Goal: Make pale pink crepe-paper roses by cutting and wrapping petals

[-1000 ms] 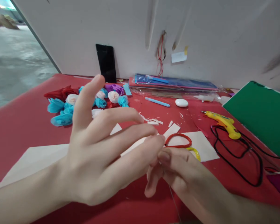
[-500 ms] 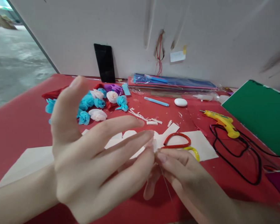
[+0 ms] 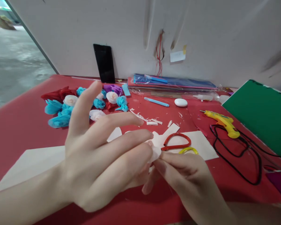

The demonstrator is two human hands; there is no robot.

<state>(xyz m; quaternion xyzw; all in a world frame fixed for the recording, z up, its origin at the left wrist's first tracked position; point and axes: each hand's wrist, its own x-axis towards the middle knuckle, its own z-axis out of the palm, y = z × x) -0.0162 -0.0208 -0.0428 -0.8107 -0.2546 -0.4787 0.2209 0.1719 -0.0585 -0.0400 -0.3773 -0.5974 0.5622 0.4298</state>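
A small pale paper flower [image 3: 155, 153] sits between my two hands near the middle of the view. My left hand [image 3: 107, 156] reaches across from the left, its index and other fingers spread, while its lower fingers curl against the flower; its thumb is mostly hidden. From the right, my right hand [image 3: 187, 175] pinches the flower's base between thumb and index finger. Just behind the fingers lie scissors with a red handle loop [image 3: 178, 147] and a yellow one, on white paper [image 3: 201, 142]. Another white sheet [image 3: 35, 159] lies under my left forearm.
Blue, white, red and purple paper flowers [image 3: 58, 120] lie at the left back. A phone [image 3: 105, 64] leans on the wall. A yellow glue gun [image 3: 222, 122] with a black cord and a green board [image 3: 259, 115] are on the right.
My left hand has shifted right and turned, with its raised finger lower and further right. More of the pale flower shows between the hands, and more flowers show at the left.
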